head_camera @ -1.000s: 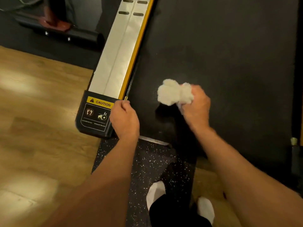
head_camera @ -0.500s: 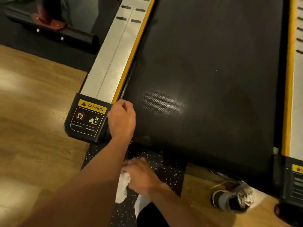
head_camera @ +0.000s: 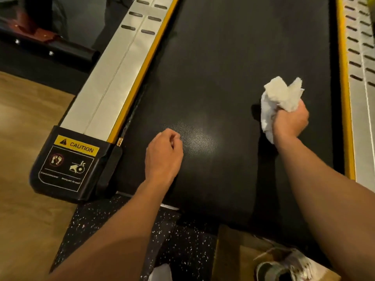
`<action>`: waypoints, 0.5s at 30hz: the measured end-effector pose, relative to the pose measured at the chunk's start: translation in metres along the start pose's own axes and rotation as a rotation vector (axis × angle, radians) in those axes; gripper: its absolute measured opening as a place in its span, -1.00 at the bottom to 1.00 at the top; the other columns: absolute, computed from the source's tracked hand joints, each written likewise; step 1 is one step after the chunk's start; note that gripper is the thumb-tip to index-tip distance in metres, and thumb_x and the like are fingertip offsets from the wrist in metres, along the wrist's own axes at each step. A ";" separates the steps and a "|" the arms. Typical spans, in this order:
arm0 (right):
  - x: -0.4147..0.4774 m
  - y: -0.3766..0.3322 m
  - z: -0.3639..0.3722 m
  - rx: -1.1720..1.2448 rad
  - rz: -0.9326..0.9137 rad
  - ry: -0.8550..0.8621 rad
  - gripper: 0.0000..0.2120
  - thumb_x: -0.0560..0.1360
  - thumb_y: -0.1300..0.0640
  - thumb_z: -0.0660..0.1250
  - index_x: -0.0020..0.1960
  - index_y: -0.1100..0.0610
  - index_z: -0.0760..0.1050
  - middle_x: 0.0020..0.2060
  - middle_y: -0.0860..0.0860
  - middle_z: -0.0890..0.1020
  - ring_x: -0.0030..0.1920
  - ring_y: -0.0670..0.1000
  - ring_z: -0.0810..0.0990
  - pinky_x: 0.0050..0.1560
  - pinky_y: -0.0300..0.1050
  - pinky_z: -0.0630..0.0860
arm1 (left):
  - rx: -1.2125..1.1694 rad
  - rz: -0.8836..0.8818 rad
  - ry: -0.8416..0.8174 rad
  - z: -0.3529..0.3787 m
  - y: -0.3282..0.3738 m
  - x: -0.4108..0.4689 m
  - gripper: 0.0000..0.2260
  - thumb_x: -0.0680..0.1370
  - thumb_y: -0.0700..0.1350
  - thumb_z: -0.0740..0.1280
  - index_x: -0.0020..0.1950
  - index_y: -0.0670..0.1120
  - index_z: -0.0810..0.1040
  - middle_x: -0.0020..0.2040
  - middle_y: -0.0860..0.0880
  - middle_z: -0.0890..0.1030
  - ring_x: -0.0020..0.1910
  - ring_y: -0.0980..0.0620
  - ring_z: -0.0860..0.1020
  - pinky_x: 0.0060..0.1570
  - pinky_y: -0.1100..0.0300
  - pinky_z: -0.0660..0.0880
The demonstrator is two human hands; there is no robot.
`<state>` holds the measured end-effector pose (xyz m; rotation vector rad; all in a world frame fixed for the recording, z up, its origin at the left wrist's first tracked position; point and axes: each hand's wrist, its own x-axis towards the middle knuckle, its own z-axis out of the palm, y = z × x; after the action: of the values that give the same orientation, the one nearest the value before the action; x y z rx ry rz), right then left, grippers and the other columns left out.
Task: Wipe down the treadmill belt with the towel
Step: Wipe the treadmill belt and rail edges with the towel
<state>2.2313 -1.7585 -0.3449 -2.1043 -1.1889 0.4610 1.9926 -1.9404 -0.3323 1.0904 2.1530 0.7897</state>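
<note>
The right hand [head_camera: 290,122] grips the bunched towel [head_camera: 278,102] on the belt [head_camera: 233,57] to wipe; the left hand [head_camera: 163,157] — loosely curled, empty — probably braces beside it.

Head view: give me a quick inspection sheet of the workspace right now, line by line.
Surface: black treadmill belt, glare patch near the rear end; whether it is clean cannot be told.
Job's things: white towel, bunched, on the belt's right side.
Clutter: a sneaker on the floor behind the treadmill.
Grippers: right hand fisted around the towel; left hand loosely curled, empty, over the belt near the left rail.
Cables: nothing seen.
Surroundings: caution label on the rail's end cap, speckled mat under the treadmill, wood floor, dark equipment base at upper left.
</note>
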 end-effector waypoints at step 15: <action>-0.248 0.015 -0.004 -0.136 -1.121 -0.940 -0.43 0.14 0.26 0.56 0.13 0.08 0.57 -0.02 0.08 0.60 -0.04 0.17 0.54 -0.09 0.03 0.41 | -0.099 -0.346 0.070 -0.040 -0.002 -0.004 -0.75 0.61 -0.05 0.18 0.13 -0.13 0.59 0.07 -0.11 0.61 0.11 -0.10 0.52 0.12 0.09 0.42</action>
<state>2.1134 -1.9769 -0.3575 -0.9208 -2.6852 0.8238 1.9643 -1.9546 -0.3071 0.6232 2.2501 0.7702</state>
